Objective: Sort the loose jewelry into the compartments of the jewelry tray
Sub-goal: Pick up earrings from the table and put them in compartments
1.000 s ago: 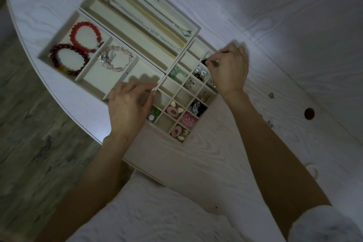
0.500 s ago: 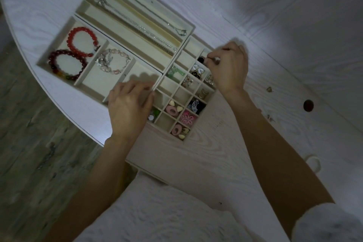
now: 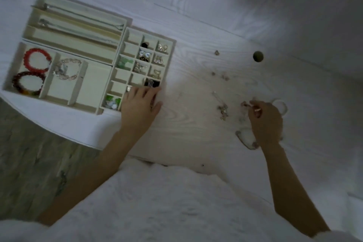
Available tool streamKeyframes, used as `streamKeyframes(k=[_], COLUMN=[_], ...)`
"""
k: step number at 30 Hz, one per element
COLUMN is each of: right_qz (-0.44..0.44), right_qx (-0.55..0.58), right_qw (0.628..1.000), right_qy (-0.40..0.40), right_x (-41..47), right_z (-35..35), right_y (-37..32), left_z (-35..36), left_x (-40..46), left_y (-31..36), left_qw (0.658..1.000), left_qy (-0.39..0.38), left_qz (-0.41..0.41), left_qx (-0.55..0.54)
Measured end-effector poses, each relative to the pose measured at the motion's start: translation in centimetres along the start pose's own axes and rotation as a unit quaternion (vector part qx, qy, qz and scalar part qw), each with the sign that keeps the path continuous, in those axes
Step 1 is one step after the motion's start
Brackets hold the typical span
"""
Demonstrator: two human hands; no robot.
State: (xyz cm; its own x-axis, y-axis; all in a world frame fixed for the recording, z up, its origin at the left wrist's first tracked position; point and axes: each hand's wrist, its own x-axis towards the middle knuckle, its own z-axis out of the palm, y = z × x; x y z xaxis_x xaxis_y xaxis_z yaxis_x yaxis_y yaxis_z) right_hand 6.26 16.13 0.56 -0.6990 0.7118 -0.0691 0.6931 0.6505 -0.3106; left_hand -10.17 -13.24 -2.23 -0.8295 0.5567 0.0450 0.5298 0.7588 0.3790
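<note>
Your left hand (image 3: 140,104) lies flat on the jewelry tray's (image 3: 125,22) near right corner, fingers straight and slightly spread. Your right hand (image 3: 265,122) is over the loose jewelry (image 3: 223,110) scattered on the table (image 3: 196,133), fingers curled; too blurry to tell if they're pinching anything.

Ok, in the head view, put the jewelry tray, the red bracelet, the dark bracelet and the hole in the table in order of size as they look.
1. jewelry tray, by far the largest.
2. red bracelet and dark bracelet: they look alike, so no ranking between them.
3. hole in the table, smallest.
</note>
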Motion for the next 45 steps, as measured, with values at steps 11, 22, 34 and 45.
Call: streamKeyframes(k=[11, 22, 34, 45], right_qz=[0.008, -0.226, -0.065, -0.221], right_qx=[0.019, 0.081, 0.334, 0.188], right_qw=[0.999, 0.971, 0.922, 0.938], right_qy=[-0.040, 0.004, -0.188, -0.190], right_x=[4.4, 4.9, 3.7, 9.7], right_z=[1.9, 5.2, 1.7, 8.2], right_y=[0.9, -6.6, -12.0, -26.6], left_z=[-0.2, 0.5, 0.3, -3.3], left_x=[0.7, 0.2, 0.2, 0.9], left_y=[2.1, 2.4, 0.9, -4.8], left_qw=[0.996, 0.995, 0.998, 0.973], left_qy=[0.027, 0.060, 0.039, 0.142], left_qz=[-0.067, -0.074, -0.039, -0.168], left_qx=[0.045, 0.029, -0.025, -0.073])
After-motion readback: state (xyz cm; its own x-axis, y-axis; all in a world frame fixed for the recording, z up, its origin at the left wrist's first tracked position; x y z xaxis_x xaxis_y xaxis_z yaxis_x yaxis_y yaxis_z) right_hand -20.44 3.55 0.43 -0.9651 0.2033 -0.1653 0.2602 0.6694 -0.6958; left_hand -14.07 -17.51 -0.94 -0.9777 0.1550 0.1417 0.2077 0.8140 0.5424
